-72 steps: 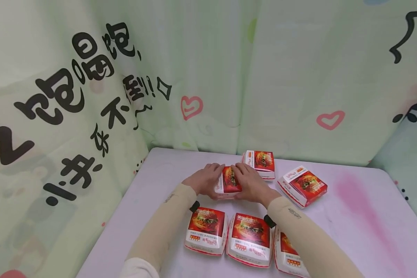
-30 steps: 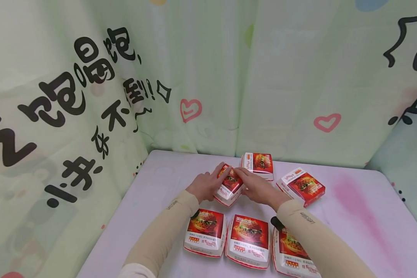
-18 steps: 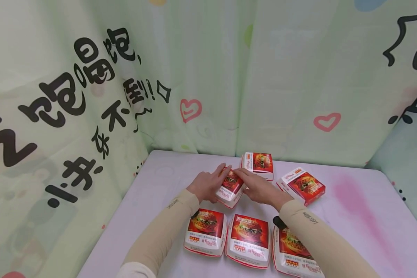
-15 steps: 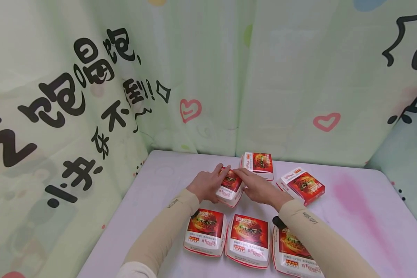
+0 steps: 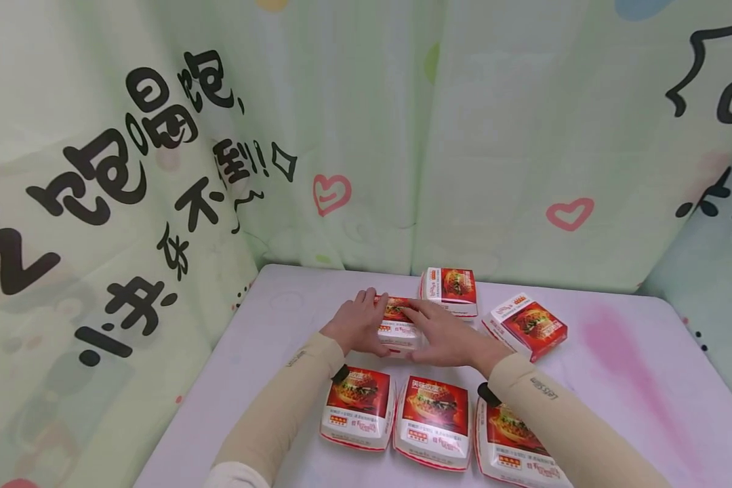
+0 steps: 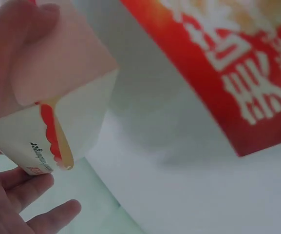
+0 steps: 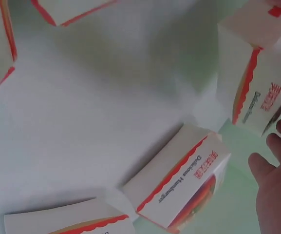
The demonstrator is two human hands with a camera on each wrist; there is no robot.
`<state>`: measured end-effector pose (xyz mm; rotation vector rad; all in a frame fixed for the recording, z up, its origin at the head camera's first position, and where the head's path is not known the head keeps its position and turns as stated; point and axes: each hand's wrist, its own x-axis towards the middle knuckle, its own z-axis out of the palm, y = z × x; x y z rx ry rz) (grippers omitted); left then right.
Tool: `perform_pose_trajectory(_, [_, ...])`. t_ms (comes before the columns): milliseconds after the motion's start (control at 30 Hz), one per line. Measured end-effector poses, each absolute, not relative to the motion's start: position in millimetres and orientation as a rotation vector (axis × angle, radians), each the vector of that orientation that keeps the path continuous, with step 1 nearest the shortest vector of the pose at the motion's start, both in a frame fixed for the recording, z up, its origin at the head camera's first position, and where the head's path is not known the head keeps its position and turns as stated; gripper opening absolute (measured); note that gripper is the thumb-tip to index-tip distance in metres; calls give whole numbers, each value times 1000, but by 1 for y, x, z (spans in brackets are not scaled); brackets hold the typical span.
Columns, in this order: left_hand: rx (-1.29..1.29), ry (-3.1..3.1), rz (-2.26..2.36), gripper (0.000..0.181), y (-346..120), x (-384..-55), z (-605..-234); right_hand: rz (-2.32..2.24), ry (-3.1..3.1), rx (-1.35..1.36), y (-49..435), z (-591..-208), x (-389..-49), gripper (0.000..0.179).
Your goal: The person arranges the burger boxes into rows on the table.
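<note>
Between my two hands is a red-and-white hamburger box with a burger picture on its lid. My left hand grips its left side, and my right hand holds the right side with fingers reaching over the lid. Up close in the left wrist view, the thumb presses the near face of the box and the fingers wrap the far side. The right wrist view shows the box at the upper right, its printed side facing the right fingers. Its white label strip faces the near side.
Three matching boxes stand in a row nearer me: left, middle and right, partly under my right forearm. Two more lie behind, one at the back edge and one angled. A printed curtain borders the table.
The held box has turned from its earlier sideways printing, through a slanted pose, to white strip toward me, now squared with the row. Both hands shifted their grip; the other boxes stay put.
</note>
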<state>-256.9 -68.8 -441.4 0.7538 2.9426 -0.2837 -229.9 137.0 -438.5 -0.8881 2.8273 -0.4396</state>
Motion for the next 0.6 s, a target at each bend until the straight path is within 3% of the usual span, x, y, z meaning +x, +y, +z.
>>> perform_pose_trajectory(367, [924,3019,-273,105,-76,-251,-441,-281,2943,-877,118,-445,-235,101])
perform_pose_trajectory(600, [929,3014,-246,107,-80,-246,-442,-307,2993,-897,116,-450,-237,101])
